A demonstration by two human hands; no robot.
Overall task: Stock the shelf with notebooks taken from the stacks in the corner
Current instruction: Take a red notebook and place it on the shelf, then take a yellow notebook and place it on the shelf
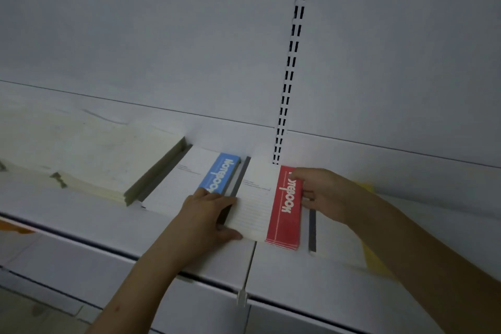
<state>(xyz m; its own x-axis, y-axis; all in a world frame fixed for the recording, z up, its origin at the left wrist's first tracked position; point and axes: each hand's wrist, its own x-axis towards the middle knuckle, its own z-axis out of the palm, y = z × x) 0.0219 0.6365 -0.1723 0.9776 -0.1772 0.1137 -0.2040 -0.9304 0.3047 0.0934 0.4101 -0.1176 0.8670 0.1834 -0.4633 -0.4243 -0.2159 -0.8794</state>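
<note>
A stack of white notebooks with a red band point(282, 203) lies flat on the white shelf point(311, 268). My left hand point(210, 214) grips its near left edge, thumb under the front corner. My right hand point(322, 192) holds its right side, fingers on the red band's far end. Just to the left lies a stack of white notebooks with a blue band point(189, 182). Further left sits a cream stack point(108, 160), its covers plain.
A slotted upright point(291, 62) runs up the white back panel behind the red stack. A dark divider strip point(312, 230) lies on the shelf right of that stack. Something yellow point(376, 260) shows behind my right forearm. The shelf's front edge runs below my arms.
</note>
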